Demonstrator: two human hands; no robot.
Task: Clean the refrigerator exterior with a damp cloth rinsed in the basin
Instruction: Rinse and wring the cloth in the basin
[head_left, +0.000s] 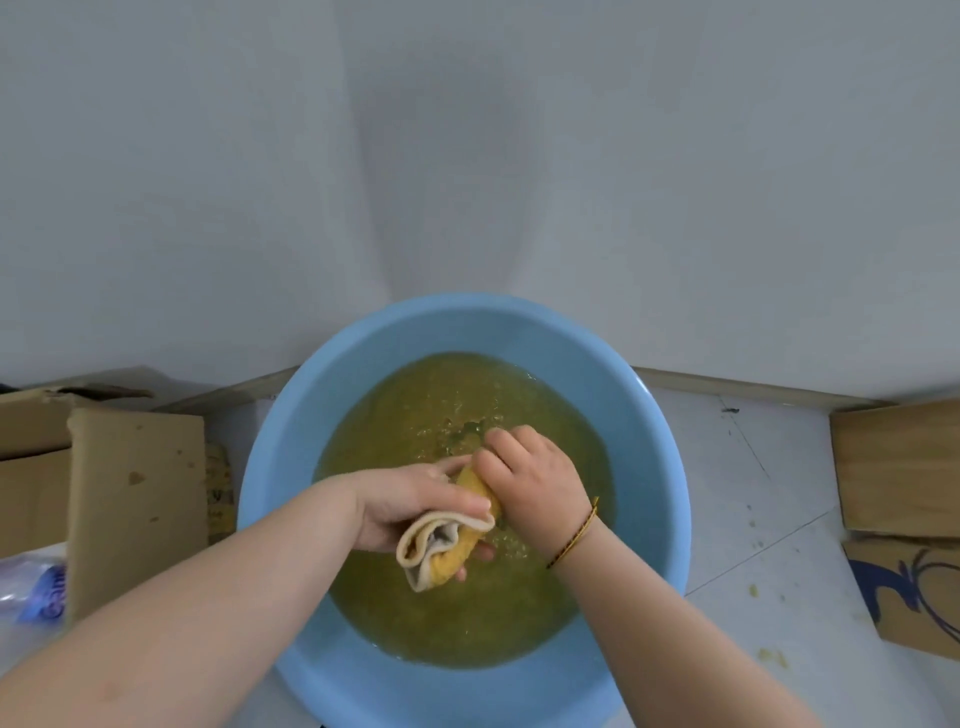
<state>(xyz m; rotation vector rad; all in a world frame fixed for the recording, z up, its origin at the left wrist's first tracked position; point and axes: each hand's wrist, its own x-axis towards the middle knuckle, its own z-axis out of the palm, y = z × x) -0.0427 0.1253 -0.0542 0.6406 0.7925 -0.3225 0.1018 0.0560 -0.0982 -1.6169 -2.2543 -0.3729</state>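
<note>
Over the blue basin (291, 499) on the floor, both hands clench the rolled yellow cloth (447, 545), left hand (415, 506) at its near end, right hand (530, 480) at the far end, just above the murky yellowish water (415, 613). Wringing hard could splash dirty water onto the floor tiles (769, 519) and cardboard boxes (135, 493); water this cloudy might also leave streaks on the refrigerator.

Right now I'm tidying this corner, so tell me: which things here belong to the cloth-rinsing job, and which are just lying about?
In use:
- blue basin of yellowish water
- yellow cloth, gripped by the left hand and right hand over the water

Lying about:
- cardboard boxes on the left
- cardboard pieces on the right
- plastic bag at far left
</note>
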